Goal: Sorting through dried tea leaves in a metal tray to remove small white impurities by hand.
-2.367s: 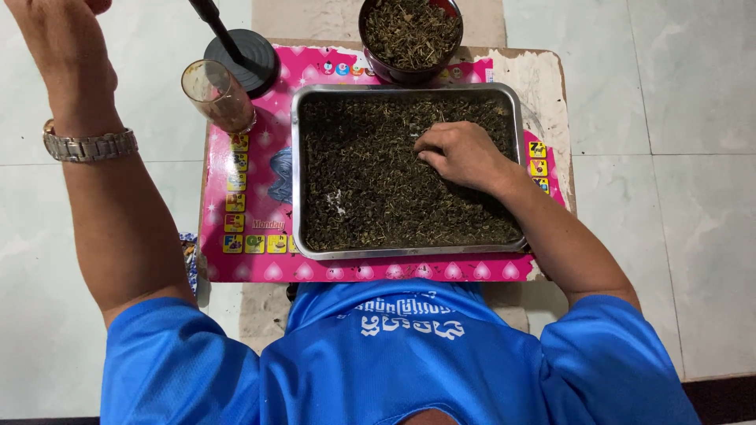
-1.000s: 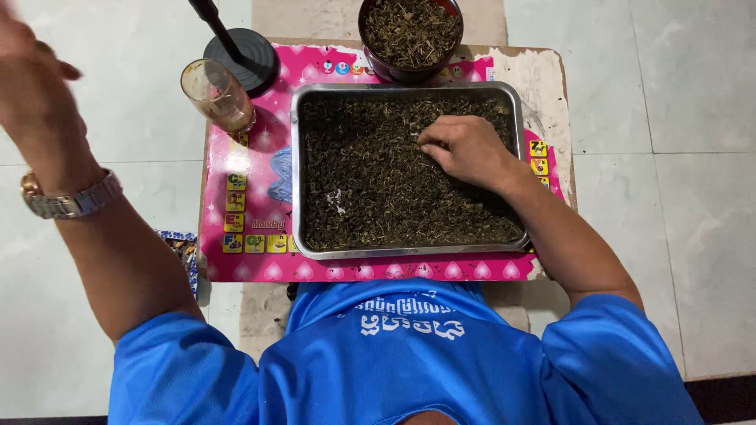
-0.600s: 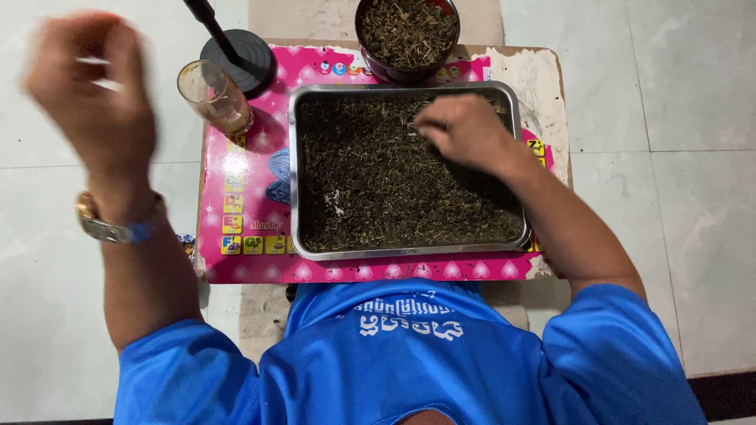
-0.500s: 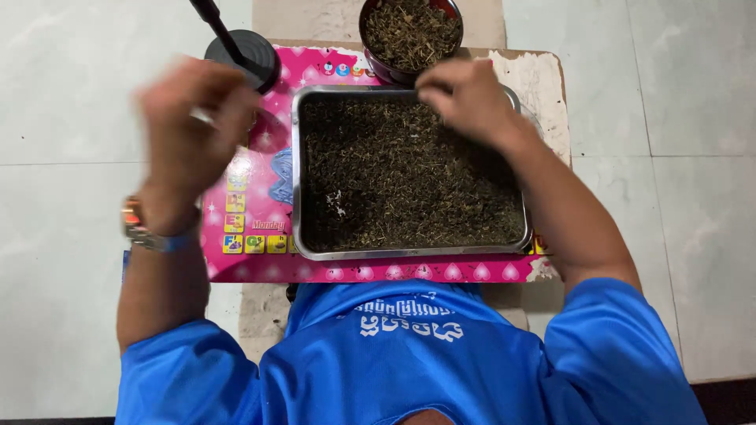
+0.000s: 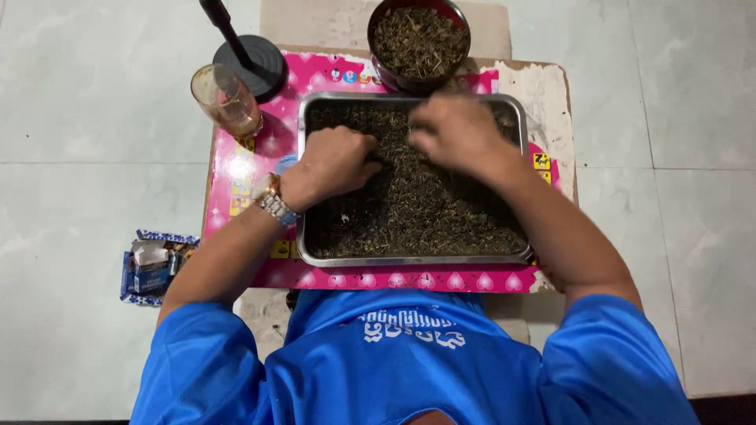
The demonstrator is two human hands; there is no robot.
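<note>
On the tiled floor at the far left lies an opened blue carton, well apart from the work. Next comes a low desk covered with a pink patterned mat. At its back left corner stands a drinking glass, just beside a black round stand base. A rectangular metal tray filled with dark dried leaves sits on the mat. The left hand, a metal watch on its wrist, rests knuckles-up in the leaves with fingers curled into them. The right hand, blurred, lies loosely spread over the leaves near the tray's far edge. Behind the tray sits a dark bowl of the same leaves.
</note>
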